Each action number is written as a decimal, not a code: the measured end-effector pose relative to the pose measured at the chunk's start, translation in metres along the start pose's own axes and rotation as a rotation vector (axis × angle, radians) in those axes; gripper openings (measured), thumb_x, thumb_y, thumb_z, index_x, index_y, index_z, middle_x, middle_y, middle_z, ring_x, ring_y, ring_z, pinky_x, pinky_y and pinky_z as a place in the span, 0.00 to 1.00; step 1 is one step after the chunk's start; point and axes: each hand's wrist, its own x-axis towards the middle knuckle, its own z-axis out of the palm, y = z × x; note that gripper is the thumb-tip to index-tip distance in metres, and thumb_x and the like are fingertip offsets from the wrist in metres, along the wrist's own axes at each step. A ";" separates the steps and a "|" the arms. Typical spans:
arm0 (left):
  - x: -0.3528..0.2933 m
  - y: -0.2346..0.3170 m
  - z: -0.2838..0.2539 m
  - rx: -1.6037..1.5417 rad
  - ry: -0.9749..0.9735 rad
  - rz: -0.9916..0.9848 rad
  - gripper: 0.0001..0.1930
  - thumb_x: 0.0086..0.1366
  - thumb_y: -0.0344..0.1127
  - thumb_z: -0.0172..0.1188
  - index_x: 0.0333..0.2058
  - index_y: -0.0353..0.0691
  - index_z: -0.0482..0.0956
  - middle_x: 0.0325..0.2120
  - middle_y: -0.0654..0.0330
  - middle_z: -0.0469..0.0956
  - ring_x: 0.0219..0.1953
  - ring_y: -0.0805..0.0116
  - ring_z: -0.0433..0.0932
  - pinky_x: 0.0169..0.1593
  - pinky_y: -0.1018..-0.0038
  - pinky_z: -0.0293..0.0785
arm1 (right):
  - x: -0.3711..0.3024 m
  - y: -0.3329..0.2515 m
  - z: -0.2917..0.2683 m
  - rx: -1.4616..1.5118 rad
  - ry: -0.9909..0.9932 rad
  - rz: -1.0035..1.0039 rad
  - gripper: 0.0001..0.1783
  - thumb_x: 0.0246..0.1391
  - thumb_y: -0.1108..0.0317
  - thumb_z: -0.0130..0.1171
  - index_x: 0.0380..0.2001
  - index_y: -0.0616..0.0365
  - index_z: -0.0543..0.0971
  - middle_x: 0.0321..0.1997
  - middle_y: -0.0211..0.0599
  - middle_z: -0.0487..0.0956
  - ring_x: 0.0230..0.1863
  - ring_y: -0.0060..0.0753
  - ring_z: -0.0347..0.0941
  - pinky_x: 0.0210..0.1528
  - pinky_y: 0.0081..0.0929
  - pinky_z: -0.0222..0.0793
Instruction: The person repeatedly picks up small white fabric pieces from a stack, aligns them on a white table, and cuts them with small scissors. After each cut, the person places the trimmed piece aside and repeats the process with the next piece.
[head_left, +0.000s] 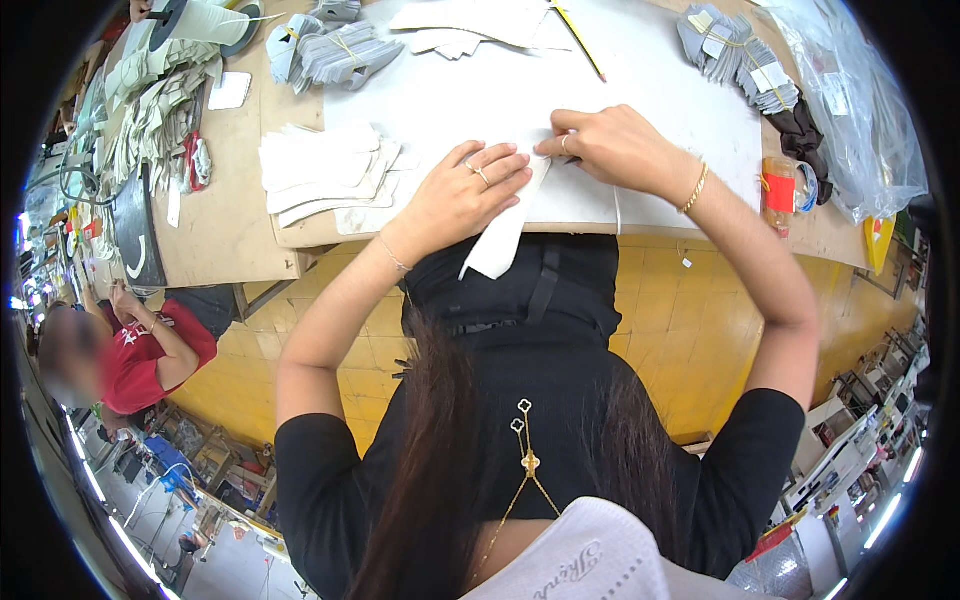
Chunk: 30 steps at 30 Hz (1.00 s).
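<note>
A narrow white piece of cut material (500,244) lies at the front edge of the table, its lower end hanging past the edge. My left hand (470,192) rests flat over its left side, fingers stretched out to the right. At the upper end of the piece, my right hand (612,148) has its fingers curled, with thumb and forefinger pinched at the edge. Both hands are close together, the fingertips almost meeting. What lies under my left palm is hidden.
To the left sits a stack of white cut pieces (325,178). Tied grey bundles (348,56) and more tied bundles (735,55) lie farther back. A yellow pencil (580,42), a clear plastic bag (850,110) and red-handled snips (195,160) are around. A person in red (165,352) sits at left.
</note>
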 end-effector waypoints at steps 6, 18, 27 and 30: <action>0.008 0.021 0.017 0.137 0.056 -0.199 0.20 0.63 0.41 0.68 0.52 0.41 0.80 0.56 0.61 0.77 0.61 0.63 0.73 0.61 0.60 0.66 | -0.044 -0.038 0.013 0.547 0.223 0.654 0.16 0.60 0.64 0.67 0.50 0.57 0.85 0.32 0.33 0.81 0.22 0.28 0.79 0.28 0.25 0.74; 0.025 0.017 0.009 0.078 0.070 -0.131 0.16 0.61 0.39 0.68 0.43 0.36 0.80 0.56 0.57 0.77 0.59 0.61 0.74 0.59 0.61 0.67 | -0.047 -0.048 0.003 0.509 0.316 0.760 0.13 0.59 0.65 0.68 0.44 0.60 0.87 0.29 0.36 0.83 0.26 0.23 0.73 0.33 0.25 0.72; 0.036 0.014 0.000 0.068 -0.104 -0.065 0.14 0.60 0.30 0.61 0.45 0.34 0.76 0.55 0.52 0.76 0.57 0.55 0.75 0.58 0.63 0.72 | -0.049 -0.103 0.017 0.511 0.294 0.753 0.16 0.60 0.70 0.64 0.51 0.61 0.84 0.30 0.45 0.79 0.30 0.43 0.77 0.37 0.34 0.73; 0.037 0.006 -0.001 0.061 -0.039 0.006 0.15 0.60 0.29 0.57 0.46 0.34 0.75 0.52 0.53 0.76 0.54 0.57 0.75 0.57 0.65 0.73 | -0.046 -0.120 0.034 0.516 0.382 0.751 0.17 0.60 0.70 0.64 0.52 0.61 0.83 0.31 0.45 0.79 0.30 0.44 0.77 0.38 0.35 0.73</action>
